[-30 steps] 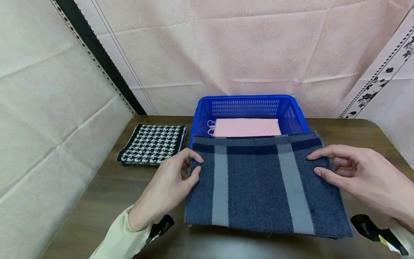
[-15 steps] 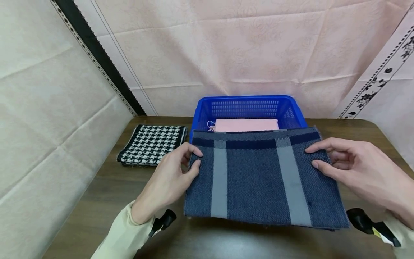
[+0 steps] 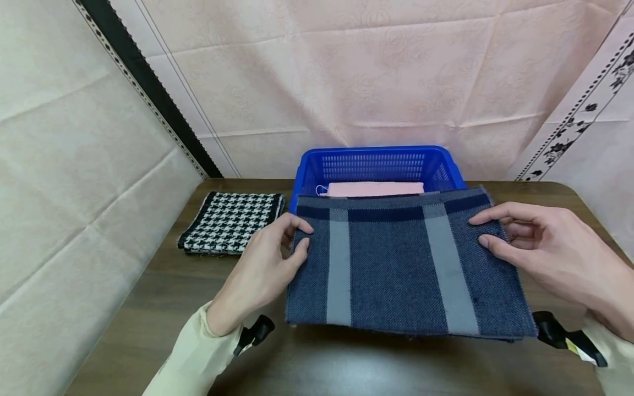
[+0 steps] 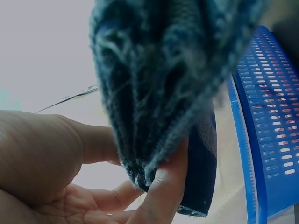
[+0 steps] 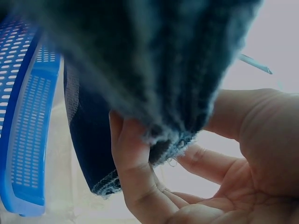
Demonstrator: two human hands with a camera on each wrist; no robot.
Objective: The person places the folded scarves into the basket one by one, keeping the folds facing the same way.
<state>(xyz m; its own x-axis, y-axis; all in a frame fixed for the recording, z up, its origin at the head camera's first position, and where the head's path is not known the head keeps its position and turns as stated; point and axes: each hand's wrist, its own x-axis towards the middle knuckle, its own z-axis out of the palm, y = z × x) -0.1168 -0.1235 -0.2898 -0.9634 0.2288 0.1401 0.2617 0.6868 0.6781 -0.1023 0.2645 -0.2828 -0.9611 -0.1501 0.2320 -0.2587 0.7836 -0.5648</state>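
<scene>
A folded dark blue cloth [image 3: 391, 264] with two grey stripes hangs above the table, its far edge overlapping the basket's front. My left hand [image 3: 264, 264] pinches its left edge between thumb and fingers; my right hand [image 3: 555, 247] pinches the right edge. Layered, frayed folds of the cloth [image 4: 149, 84] show between thumb and fingers in the left wrist view, and the cloth [image 5: 154, 70] is gripped likewise in the right wrist view. Behind it, a pink folded cloth [image 3: 376, 188] with white strings lies in the blue basket [image 3: 376, 149], partly hidden.
A folded black-and-white houndstooth cloth [image 3: 233, 220] lies on the wooden table [image 3: 163, 308], left of the basket. Pale patterned cloth [image 3: 386, 82] hangs behind the table, and more covers the left side.
Both hands have moved the blue cloth slightly away from me, toward the basket, covering more of the pink cloth. Their pinch on its edges looks the same.
</scene>
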